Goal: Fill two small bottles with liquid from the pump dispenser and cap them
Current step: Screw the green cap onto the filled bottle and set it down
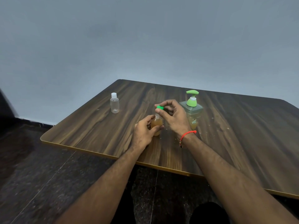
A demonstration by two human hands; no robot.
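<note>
A small bottle (156,123) full of amber liquid stands on the wooden table (97,130), and my left hand (144,133) grips it around the body. Just above its open neck, my right hand (173,117) pinches a green cap (160,107) between thumb and fingers. Behind my right hand stands the pump dispenser (192,107), clear with a green pump head and a little amber liquid at the bottom. A second small bottle (114,103), clear, empty-looking and with a white cap on, stands at the back left.
The table's gold-trimmed front edge (90,150) runs diagonally across the view. Dark stone floor (40,175) lies to the left and below. A plain grey wall (145,38) is behind. A red thread band (187,134) circles my right wrist.
</note>
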